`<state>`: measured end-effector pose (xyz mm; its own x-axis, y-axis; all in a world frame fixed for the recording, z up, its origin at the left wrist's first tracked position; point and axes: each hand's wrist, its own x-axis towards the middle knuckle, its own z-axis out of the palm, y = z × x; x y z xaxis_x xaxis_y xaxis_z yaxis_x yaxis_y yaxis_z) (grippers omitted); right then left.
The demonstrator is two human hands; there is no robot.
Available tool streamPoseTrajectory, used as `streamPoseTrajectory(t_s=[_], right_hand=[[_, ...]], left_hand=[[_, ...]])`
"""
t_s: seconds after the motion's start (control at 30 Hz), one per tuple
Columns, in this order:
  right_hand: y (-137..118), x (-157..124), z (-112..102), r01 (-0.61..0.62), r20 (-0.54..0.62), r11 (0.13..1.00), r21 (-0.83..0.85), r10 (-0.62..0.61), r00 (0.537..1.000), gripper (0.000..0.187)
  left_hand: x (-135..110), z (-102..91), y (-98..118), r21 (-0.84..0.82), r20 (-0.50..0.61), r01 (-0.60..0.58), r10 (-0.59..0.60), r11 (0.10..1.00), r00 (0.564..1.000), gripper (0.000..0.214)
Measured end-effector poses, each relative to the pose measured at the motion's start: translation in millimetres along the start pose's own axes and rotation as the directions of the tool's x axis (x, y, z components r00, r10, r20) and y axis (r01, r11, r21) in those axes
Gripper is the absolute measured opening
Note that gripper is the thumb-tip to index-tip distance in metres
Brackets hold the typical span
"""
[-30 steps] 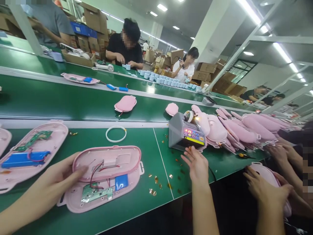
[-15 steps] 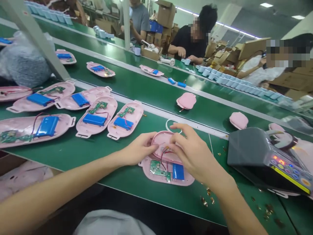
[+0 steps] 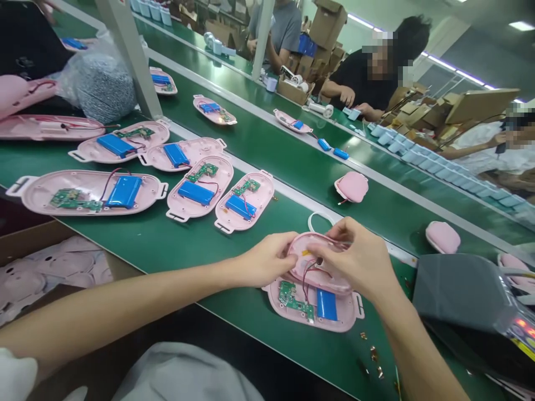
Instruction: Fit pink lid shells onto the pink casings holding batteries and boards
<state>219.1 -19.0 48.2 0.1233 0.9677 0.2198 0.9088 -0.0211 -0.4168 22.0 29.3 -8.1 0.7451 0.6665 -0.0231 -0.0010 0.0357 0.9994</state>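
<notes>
A pink shell half (image 3: 298,267), tilted with its inside toward me, is held above another pink shell half (image 3: 273,298). My left hand (image 3: 267,259) pinches its left rim. My right hand (image 3: 365,259) grips its right side, with fingertips reaching inside near a small dark round part on the wires. A yellow tape piece (image 3: 307,252) lies inside the held shell. Red and black wires (image 3: 306,278) run down to a green circuit board (image 3: 295,301) in the lower shell, where a blue battery (image 3: 326,305) also sits. My right fingers partly hide the held shell.
Several pink shells with boards and batteries (image 3: 194,192) lie to the left. A white ring (image 3: 320,218) lies behind my hands. A dark grey machine (image 3: 460,295) stands at right, near copper-coloured scraps (image 3: 374,353). A person (image 3: 363,78) works across the green conveyor (image 3: 288,153).
The view has swung left, so things appear farther right. My right fingers have shifted on the held shell, and the yellow tape piece now shows clear of them. My left hand keeps its grip.
</notes>
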Motion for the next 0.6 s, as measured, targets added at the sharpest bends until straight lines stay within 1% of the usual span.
streamPoseTrajectory(t_s=[0.03,0.07,0.1,0.13,0.17,0.27,0.33,0.37,0.4,0.43,0.47,0.5,0.53,0.57,0.6], right_hand=[[4,2,-5,-0.081,0.113,0.993,0.09,0.071,0.991,0.038],[7,4,-9,-0.127,0.214,0.979,0.16,0.091,0.973,0.038],[9,5,-13,-0.137,0.275,0.968,0.209,0.076,0.958,0.036],[11,5,-15,-0.122,0.296,0.963,0.24,0.047,0.954,0.034],[11,6,-16,-0.098,0.293,0.961,0.259,0.018,0.956,0.033],[7,8,-15,-0.042,0.252,0.958,0.284,-0.032,0.967,0.028],[5,8,-14,-0.015,0.254,0.959,0.283,-0.06,0.965,0.025],[4,5,-14,0.021,0.24,0.961,0.276,-0.09,0.967,0.023],[3,0,-14,0.086,0.195,0.961,0.261,-0.14,0.971,0.021],[3,-8,-13,0.18,0.109,0.955,0.235,-0.21,0.972,0.019],[3,-20,-11,0.294,-0.003,0.937,0.189,-0.298,0.954,0.018],[4,-34,-7,0.405,-0.129,0.906,0.121,-0.391,0.912,0.016],[5,-49,-2,0.494,-0.259,0.869,0.04,-0.468,0.845,0.016],[7,-65,6,0.557,-0.295,0.831,-0.013,-0.535,0.792,0.022],[8,-80,14,0.557,-0.333,0.83,-0.026,-0.533,0.778,0.029]], left_hand=[[0,0.4,0,0.014,-0.026,-0.004,0.004,1.0,1.0,0.024],[0,0.7,0,0.024,-0.052,-0.004,0.005,1.0,0.999,0.025],[0,0.8,0,0.016,-0.074,-0.006,0.007,1.0,0.997,0.026],[1,0.9,1,-0.016,-0.081,-0.013,0.012,1.0,0.997,0.027],[2,1.0,2,-0.067,-0.074,-0.027,0.022,0.997,0.997,0.028],[5,3.1,2,-0.192,-0.045,-0.087,0.08,0.978,0.996,0.034],[5,6.3,-1,-0.184,-0.05,-0.104,0.096,0.977,0.994,0.034],[3,7.8,-2,-0.142,-0.079,-0.111,0.101,0.984,0.992,0.032],[0,8.6,-4,-0.074,-0.111,-0.118,0.11,0.99,0.988,0.03],[-4,8.1,-5,0.013,-0.137,-0.122,0.123,0.992,0.983,0.028],[-9,6.0,-4,0.105,-0.141,-0.13,0.144,0.986,0.979,0.027],[-14,2.2,-2,0.196,-0.102,-0.154,0.176,0.968,0.979,0.024],[-18,-3.1,2,0.277,-0.008,-0.2,0.21,0.94,0.978,0.022],[-22,-9.3,9,0.343,0.124,-0.261,0.232,0.902,0.965,0.024],[-25,-15.6,16,0.395,0.274,-0.324,0.226,0.86,0.935,0.033]])
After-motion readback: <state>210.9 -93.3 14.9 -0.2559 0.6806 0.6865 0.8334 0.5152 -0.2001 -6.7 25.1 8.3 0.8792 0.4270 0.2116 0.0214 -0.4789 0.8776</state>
